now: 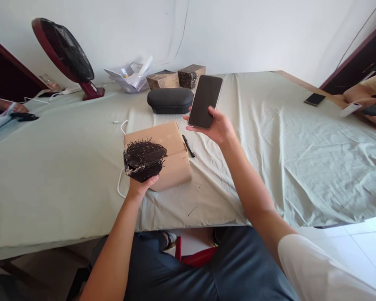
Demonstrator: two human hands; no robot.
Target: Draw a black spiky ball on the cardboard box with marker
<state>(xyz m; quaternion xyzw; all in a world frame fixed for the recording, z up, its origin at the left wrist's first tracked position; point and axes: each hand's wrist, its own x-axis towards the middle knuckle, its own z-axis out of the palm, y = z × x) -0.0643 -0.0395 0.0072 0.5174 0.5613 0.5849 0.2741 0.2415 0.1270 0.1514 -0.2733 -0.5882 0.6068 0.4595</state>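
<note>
My right hand (217, 125) holds a black phone (205, 101) upright above the table, its dark screen facing me. My left hand (141, 186) grips the near corner of a brown cardboard box (167, 154) whose near face is scribbled over in black. The box is tilted up off the pale green cloth (65, 159). A black marker (188, 146) lies on the cloth between the box and my right hand. A white cable (120, 184) runs under the box.
A black oval case (170, 100) lies behind the box. Two marked boxes (175, 77), a white bag (130, 79) and a red-and-black fan (65, 54) stand at the back. Another phone (314, 99) lies far right. Other people's hands (368, 102) show at both sides.
</note>
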